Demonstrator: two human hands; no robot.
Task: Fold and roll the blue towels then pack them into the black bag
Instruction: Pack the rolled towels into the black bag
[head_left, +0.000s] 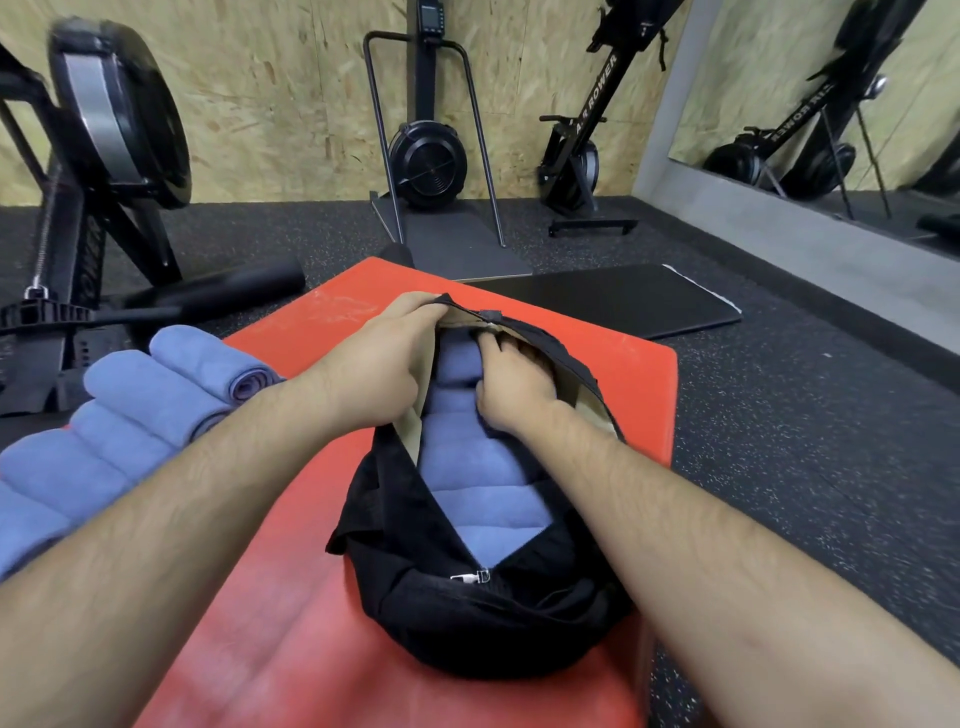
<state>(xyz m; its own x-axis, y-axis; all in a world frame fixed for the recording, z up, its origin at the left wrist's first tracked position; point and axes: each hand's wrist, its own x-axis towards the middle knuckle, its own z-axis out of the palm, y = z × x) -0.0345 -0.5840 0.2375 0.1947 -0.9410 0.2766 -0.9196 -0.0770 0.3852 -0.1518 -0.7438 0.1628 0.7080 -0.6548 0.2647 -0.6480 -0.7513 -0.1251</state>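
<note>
Both forearms reach over the black bag (467, 618), which lies unzipped on the red table (291, 571), its zip pull (470, 577) at the near end. Packed towels (478, 467), blue and rolled, fill it in a row. The left hand (387, 358) pinches the bag's far rim, fingers (415, 306) curled over the edge. The right hand (511, 387) has its fingers (493, 345) curled down around the farthest packed roll. Loose rolled towels (130, 410) lie side by side at the left. Beyond lie a black mat (623, 301) and a rowing machine (576, 156).

Pale OSB chipboard wall (291, 104), black speckled rubber floor (779, 415), upright black air rower (571, 171), wall mirror right (831, 78), red padded platform (311, 623), flat black mat (623, 306).
</note>
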